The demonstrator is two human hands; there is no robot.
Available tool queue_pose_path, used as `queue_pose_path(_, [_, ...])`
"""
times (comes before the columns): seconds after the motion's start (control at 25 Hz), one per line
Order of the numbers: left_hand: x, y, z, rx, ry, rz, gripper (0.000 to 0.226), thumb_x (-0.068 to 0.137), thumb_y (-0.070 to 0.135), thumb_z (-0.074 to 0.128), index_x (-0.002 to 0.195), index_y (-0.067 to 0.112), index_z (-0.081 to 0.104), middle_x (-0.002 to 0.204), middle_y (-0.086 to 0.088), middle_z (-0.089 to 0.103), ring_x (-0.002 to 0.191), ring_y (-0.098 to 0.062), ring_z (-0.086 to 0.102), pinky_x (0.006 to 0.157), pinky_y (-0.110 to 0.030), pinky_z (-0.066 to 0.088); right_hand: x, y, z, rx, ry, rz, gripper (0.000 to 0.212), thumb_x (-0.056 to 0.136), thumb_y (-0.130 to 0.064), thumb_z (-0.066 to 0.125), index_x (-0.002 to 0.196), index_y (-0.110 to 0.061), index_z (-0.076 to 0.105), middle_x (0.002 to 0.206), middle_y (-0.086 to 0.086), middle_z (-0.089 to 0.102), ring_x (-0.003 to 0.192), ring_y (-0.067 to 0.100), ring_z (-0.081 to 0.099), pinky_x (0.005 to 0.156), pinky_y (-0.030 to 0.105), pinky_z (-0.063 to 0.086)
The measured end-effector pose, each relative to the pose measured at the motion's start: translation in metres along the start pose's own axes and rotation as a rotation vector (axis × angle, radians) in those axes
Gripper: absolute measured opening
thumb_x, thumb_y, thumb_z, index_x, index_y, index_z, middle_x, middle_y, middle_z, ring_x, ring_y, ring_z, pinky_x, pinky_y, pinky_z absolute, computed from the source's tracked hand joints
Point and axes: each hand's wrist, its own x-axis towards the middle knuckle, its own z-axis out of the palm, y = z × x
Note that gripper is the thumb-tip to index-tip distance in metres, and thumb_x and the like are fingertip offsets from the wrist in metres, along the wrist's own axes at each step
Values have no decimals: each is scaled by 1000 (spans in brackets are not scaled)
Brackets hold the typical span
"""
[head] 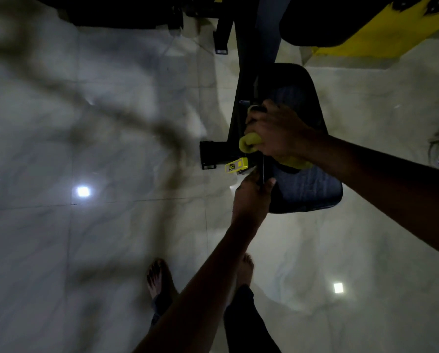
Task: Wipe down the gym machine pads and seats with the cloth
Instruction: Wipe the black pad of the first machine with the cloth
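Yellow, soft and wadded: clenched the cloth (249,145) in the fingers of the right hand (277,131), pressed onto the dark, rounded seat (310,184) directly beneath them. Gripped the seat's edge with the fingers of the left hand (254,192), thumb on top, near the cloth. Judged the padded cover faintly grained, so best to flatten the wad and stroke steadily toward the left fingers.

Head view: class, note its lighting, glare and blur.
Head view: dim overall; square light reflections glare on the glossy floor; a dark, out-of-focus streak smears the left side; the seat and yellow cloth look fairly sharp.
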Motion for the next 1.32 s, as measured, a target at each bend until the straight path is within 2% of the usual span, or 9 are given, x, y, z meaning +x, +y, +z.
queue_pose_path(0.12, [12,-2,3,38,59,18,44,99,32,54,142,23,51,133,-3,63,122,-24,57,98,-34,48,15,16,2,0,24,-33,37,69,-32,76,105,-24,70,118,3,59,113,38,45,81,44,44])
queue_pose_path(0.32, [38,-13,-2,83,-69,81,42,105,27,36,146,24,44,138,-5,58,126,-25,55,104,-36,45,77,33,-23,-90,42,189,46,85,-45,66,113,-9,70,124,14,57,122,40,44,89,47,42])
queue_pose_path(0.48, [51,-9,-1,150,-73,116,51,105,32,39,152,15,34,154,-5,41,143,-21,36,117,-40,32,70,36,-20,-63,-8,136,46,82,-40,70,115,-8,68,126,14,55,125,42,41,92,48,41])
queue_pose_path(0.6, [61,6,0,143,-59,100,54,104,26,42,154,12,28,158,-6,34,146,-21,29,119,-38,28,70,39,-17,-37,38,151,40,79,-34,71,110,-9,70,123,12,57,122,42,43,86,47,43])
queue_pose_path(0.76, [69,10,-7,177,-93,82,53,102,16,44,153,12,32,152,-10,43,139,-25,42,114,-40,38,78,32,-19,-119,70,243,30,79,-23,68,102,-4,69,114,16,60,115,42,51,82,45,45])
queue_pose_path(0.92, [69,8,-9,256,-94,110,50,102,20,47,151,14,36,139,-12,56,123,-28,58,100,-42,51,66,40,-18,-13,97,228,40,81,-26,68,117,-9,68,128,14,55,123,43,45,89,49,43])
queue_pose_path(1.08, [66,4,0,214,-8,123,50,101,17,47,150,15,38,139,-10,56,122,-28,58,101,-43,51,52,34,-10,55,127,240,45,80,-22,68,125,-17,65,135,8,52,126,41,41,91,48,40])
queue_pose_path(1.2, [63,6,1,245,2,162,58,100,13,48,155,14,28,153,-8,43,137,-26,45,111,-40,42,33,41,1,160,201,188,43,82,-27,67,125,-24,65,135,3,53,123,40,44,88,48,41])
queue_pose_path(1.32, [67,19,8,259,74,272,66,96,4,50,155,7,22,160,-11,28,148,-23,25,120,-35,28,34,39,4,220,190,270,46,84,-29,67,130,-28,61,140,0,49,126,39,42,91,49,41])
